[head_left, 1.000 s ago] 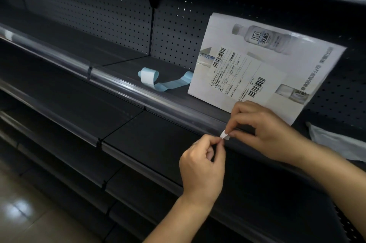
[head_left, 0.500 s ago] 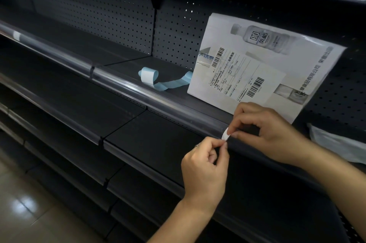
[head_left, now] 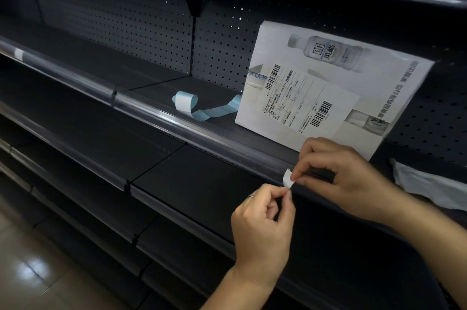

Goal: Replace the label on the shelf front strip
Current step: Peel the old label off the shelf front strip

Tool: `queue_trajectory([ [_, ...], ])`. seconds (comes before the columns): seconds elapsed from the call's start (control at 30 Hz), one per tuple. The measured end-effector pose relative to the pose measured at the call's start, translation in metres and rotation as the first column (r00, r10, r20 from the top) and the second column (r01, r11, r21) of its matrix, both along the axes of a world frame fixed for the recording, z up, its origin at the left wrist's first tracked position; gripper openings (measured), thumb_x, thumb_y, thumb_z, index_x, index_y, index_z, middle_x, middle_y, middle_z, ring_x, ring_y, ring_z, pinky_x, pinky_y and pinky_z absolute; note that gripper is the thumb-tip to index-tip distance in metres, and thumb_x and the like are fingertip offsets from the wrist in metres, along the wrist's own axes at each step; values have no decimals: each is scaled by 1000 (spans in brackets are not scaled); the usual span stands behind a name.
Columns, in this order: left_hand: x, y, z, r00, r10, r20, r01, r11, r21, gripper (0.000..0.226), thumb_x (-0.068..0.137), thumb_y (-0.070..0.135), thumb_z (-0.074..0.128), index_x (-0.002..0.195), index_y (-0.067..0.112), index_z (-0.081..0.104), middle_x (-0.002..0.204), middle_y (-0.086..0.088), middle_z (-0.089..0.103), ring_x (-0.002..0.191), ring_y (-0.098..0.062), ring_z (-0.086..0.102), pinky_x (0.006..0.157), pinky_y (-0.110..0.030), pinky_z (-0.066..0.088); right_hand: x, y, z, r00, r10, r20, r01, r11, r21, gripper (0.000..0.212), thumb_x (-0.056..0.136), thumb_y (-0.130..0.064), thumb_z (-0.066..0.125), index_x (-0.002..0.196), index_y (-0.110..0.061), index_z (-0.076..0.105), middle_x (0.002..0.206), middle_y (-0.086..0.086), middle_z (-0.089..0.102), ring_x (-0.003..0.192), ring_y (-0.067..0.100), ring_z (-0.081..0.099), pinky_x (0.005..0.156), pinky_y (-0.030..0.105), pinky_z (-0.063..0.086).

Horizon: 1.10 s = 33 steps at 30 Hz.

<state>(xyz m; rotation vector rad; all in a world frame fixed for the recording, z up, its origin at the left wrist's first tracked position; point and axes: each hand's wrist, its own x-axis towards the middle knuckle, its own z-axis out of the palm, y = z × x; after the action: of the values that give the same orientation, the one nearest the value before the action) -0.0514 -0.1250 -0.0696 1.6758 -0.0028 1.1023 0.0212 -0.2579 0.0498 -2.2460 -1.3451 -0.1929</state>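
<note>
A small white label point(head_left: 287, 178) sticks out of the clear front strip point(head_left: 177, 122) of the dark shelf, its free end curling forward. My right hand point(head_left: 338, 170) pinches the label's right part between thumb and forefinger against the strip. My left hand point(head_left: 262, 223) is just below, thumb and forefinger pinched together at the label's lower edge; whether they hold the label or only touch it is hard to tell. The rest of the label is hidden behind my right fingers.
A curled blue and white label backing strip point(head_left: 197, 107) lies on the shelf. A printed sheet with barcodes point(head_left: 328, 87) leans on the perforated back panel. Crumpled white plastic point(head_left: 429, 183) lies at the right. Another white label point(head_left: 18, 54) sits far left in the strip.
The label's free end has come further out of the strip and curls forward. Both hands stay at the same spot with only small finger movement.
</note>
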Motion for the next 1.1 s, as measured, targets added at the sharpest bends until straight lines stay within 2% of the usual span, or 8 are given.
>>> queue_trajectory([
  [0.27,1,-4,-2,1000,8,7,-8,1000,19,12,92,26,66,84,19,71,57,15,40,50,-7,42,48,-29,44,-1,-4,1,1000,-2,28,3,1000,-26,15,86,-6,78,88,-21,77,89,-14,58,87,11,61,74,17,45],
  [0.4,1,-4,-2,1000,-2,13,2,1000,30,11,92,25,67,84,19,71,59,19,36,50,-6,41,48,-30,44,-2,-6,1,999,4,41,-3,999,-35,11,88,-11,77,88,-22,77,90,-15,58,87,10,61,74,18,44],
  [0.6,1,-5,-4,999,-32,18,32,999,10,11,92,25,68,83,21,70,56,11,41,49,-10,43,48,-32,45,-6,-8,2,999,-23,42,25,999,-38,14,87,-8,78,88,-22,77,90,-14,58,88,11,61,75,20,46],
  [0.67,1,-5,-4,999,-41,23,41,999,-2,10,92,25,68,83,22,69,56,13,40,49,-9,43,47,-30,44,-8,-8,3,998,-40,41,41,998,-41,13,87,-10,78,89,-22,77,90,-15,58,89,11,62,75,23,48],
  [0.83,-4,-7,2,995,-70,76,66,997,45,10,91,21,71,82,18,72,60,19,37,50,-6,39,47,-22,39,-15,-15,8,999,-36,-41,37,999,27,5,87,-21,73,88,-22,78,90,-11,61,88,15,65,74,24,50],
  [0.93,-6,-7,8,992,-105,69,103,994,27,8,89,23,72,82,21,72,58,16,40,49,-9,41,46,-27,40,-22,-24,12,995,-53,-80,58,996,61,8,87,-25,73,91,-25,79,94,-8,62,91,18,66,76,22,51],
  [1.03,-5,1,19,979,-197,41,199,979,-42,5,88,29,70,83,28,71,57,4,47,49,-12,46,47,-26,42,-28,-28,16,989,-86,-120,99,990,105,15,85,-24,74,98,-28,81,102,-5,64,101,21,66,83,28,55],
  [1.1,-4,8,29,968,-247,42,249,967,-50,5,87,31,69,83,28,70,58,4,52,51,-11,49,48,-25,44,-31,-28,18,982,-111,-155,133,981,142,20,85,-22,74,102,-28,82,102,-5,66,102,21,67,85,27,55],
])
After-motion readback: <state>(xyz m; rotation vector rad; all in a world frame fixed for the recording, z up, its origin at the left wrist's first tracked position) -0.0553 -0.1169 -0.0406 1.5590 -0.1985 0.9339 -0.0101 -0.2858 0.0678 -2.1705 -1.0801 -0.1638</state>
